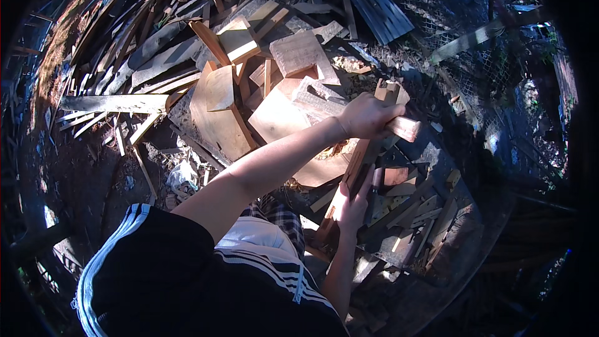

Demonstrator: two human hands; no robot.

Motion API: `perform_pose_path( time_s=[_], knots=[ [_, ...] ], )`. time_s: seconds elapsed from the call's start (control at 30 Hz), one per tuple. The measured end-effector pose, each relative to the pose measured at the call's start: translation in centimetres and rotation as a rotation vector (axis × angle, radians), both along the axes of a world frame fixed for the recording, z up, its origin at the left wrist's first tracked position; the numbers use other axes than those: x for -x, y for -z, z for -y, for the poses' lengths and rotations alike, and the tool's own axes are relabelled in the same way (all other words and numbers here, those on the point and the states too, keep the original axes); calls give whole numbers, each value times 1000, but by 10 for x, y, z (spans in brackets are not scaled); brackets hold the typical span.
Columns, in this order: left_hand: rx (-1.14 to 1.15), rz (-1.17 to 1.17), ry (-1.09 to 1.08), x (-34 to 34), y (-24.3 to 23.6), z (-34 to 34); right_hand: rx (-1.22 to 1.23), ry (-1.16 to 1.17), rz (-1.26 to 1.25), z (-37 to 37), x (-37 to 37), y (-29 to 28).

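My left hand (pixel 368 117) reaches across to the right, its fingers closed round a short pale wooden block (pixel 405 128) whose end sticks out past the knuckles. The block lies across the upper part of a long brown wooden bar (pixel 355 165), which slants down toward my lap. Lower on that bar is my right hand (pixel 350 206), fingers wrapped along its side. Under my left forearm lie large pale wooden boards (pixel 274 118), and a notched wooden piece (pixel 315 97) rests on them. My left palm's contact with the bar is hidden.
Offcuts (pixel 424 224) cover a dark work surface (pixel 465 237) at the right. A curved cut board (pixel 215 118) and a square notched block (pixel 302 56) lie ahead. Piled scrap planks (pixel 156 56) fill the far left; wire mesh (pixel 462 68) and a corrugated sheet (pixel 377 12) stand far right.
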State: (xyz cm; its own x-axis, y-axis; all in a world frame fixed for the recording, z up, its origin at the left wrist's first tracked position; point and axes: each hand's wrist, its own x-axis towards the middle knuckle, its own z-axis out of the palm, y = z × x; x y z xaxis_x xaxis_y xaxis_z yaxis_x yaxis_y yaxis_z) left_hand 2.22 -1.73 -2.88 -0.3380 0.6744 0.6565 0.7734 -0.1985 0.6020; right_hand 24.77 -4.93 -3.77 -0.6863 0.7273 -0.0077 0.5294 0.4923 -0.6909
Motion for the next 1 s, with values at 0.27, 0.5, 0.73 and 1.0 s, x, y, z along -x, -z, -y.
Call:
perform_pose_path(
  time_s=[0.27,0.5,0.73,1.0],
  knots=[
    [-137,157,-99,7,-12,8,165,94,-163,3,-4,-54],
    [-81,82,-100,0,-10,7,63,142,-403,23,-9,-89],
    [-55,39,-96,7,-6,16,168,161,-489,34,-12,-90],
    [1,-86,-109,-2,0,-2,37,126,-338,13,-9,-57]
  ],
)
